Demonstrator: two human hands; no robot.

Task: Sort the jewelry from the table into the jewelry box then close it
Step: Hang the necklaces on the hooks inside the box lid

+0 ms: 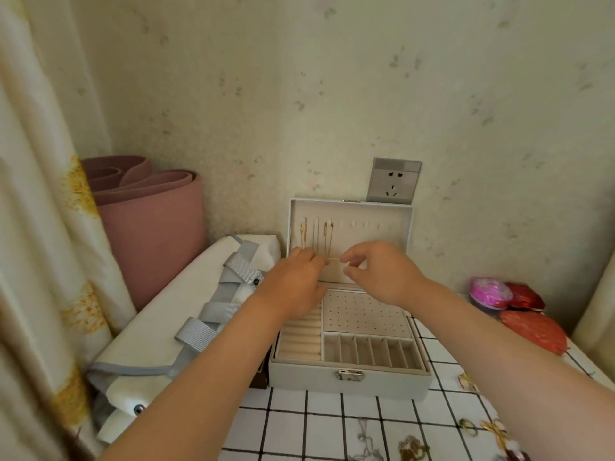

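The grey jewelry box (346, 380) stands open on the white grid-pattern table (299, 424), its lid (382, 214) upright against the wall. Gold and silver necklaces (319, 237) hang from hooks at the lid's left. My left hand (296, 281) reaches over the ring rolls, its curled fingers at the lower end of a hanging gold necklace; the fingertips are hidden. Beside it, my right hand (379, 274) pinches the rim of the lid's pocket (332, 271). Loose jewelry lies at the table's front: a silver chain (366, 440), a gold chain (411, 447) and rings (467, 427).
A white bag with grey straps (186, 314) lies against the box's left side, with a rolled pink mat (149, 221) behind it and a curtain (40, 227) at far left. Red pouches (532, 331) and a pink bundle (489, 292) sit at the right. A wall socket (392, 179) is above the lid.
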